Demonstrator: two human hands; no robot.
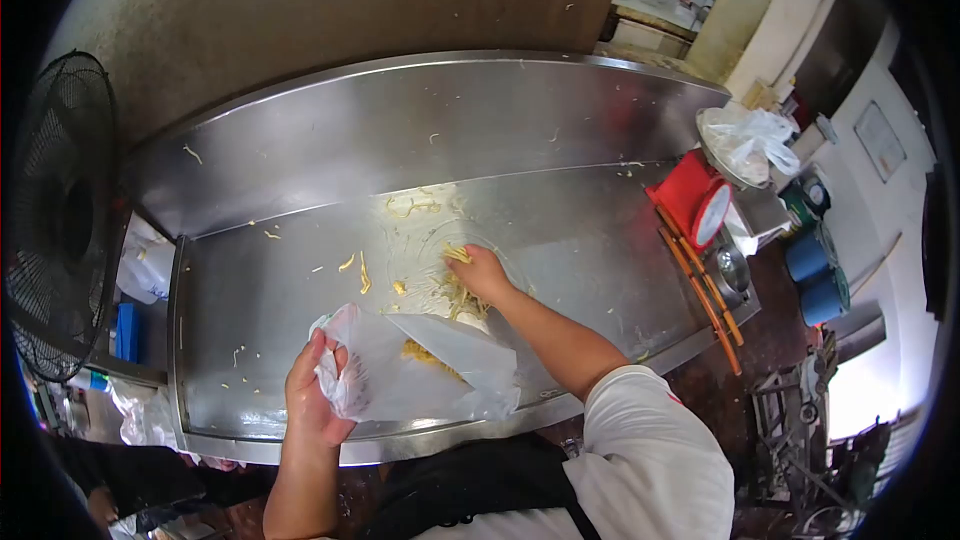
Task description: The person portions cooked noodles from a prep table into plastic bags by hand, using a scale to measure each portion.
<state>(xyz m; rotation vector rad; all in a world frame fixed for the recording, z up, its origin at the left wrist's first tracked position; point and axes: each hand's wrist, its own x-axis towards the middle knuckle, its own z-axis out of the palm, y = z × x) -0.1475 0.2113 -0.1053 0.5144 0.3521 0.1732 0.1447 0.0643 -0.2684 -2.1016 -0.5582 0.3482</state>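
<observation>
Bunched in my left hand is the gathered edge of a translucent plastic bag. Some yellow noodles show inside it. The bag spreads to the right over the front part of the steel table. Farther back, my right hand is closed around a small clump of noodles, just above the tabletop. More pale noodles lie on the wet steel beneath that hand. Loose noodle strands are scattered to the left.
A red dial scale stands at the table's right end, with a plastic bag on its pan. Orange-brown sticks and a metal bowl lie near it. A large fan is at the left. A raised steel backsplash bounds the far side.
</observation>
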